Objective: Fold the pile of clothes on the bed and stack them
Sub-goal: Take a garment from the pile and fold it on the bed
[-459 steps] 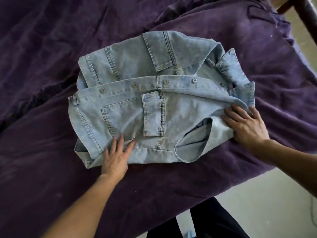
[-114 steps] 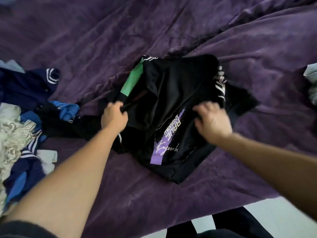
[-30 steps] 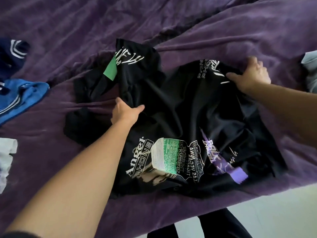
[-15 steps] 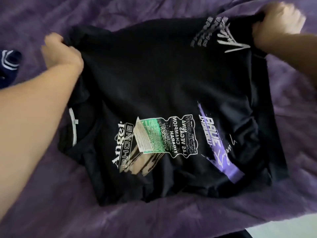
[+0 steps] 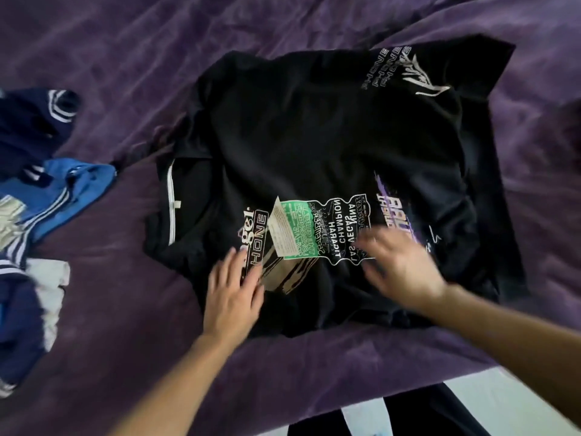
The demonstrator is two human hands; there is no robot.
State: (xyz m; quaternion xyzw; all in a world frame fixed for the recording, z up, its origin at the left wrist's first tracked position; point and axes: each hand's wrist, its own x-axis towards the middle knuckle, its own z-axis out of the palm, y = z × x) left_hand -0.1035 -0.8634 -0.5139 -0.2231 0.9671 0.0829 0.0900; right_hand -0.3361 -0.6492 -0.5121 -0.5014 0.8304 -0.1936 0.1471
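A black printed T-shirt (image 5: 314, 127) lies spread flat on the purple bed cover (image 5: 125, 51), with green, white and purple graphics near its lower middle and white lettering at its far right corner. My left hand (image 5: 234, 291) rests flat with straight fingers on the shirt's near left part, beside the print. My right hand (image 5: 399, 265) lies over the graphics to the right, fingers spread and blurred by motion. Neither hand grips the cloth.
A pile of unfolded clothes (image 5: 34, 196) in navy, blue and white lies at the left edge of the bed. The bed's near edge runs along the bottom right, with pale floor (image 5: 503, 394) and my dark trouser legs beyond it.
Half a second ago both hands held the shirt's far corners up. The shirt now lies flat and both hands have let go and come to its near part.
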